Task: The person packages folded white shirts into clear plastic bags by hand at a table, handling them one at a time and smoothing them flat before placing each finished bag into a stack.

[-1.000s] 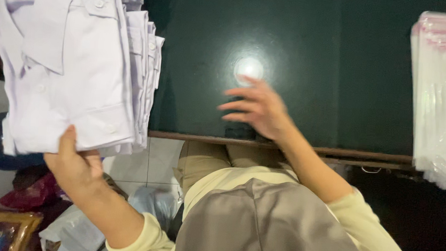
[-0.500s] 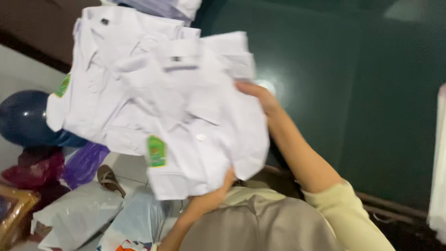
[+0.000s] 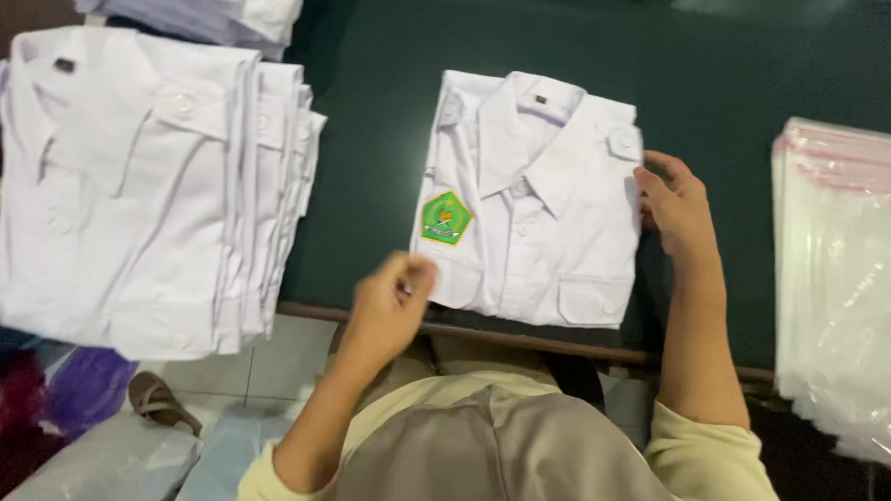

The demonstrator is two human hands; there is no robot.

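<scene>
A folded white shirt (image 3: pixel 533 199) lies flat on the table (image 3: pixel 733 83). Left hand (image 3: pixel 388 308) pinches its near corner; right hand (image 3: pixel 680 206), fingers loosely curled, steadies its side edge.

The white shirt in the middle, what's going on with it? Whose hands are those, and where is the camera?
The camera sits on a person's head and looks down, so you see that person's own two hands. On a dark green table lies one folded white shirt with a green badge on it. The right hand touches the shirt's right edge. The left hand is at its bottom left corner, fingers curled; whether it pinches the cloth is hard to tell. To the left is a stack of folded white shirts. To the right is a pile of clear plastic bags.
</scene>
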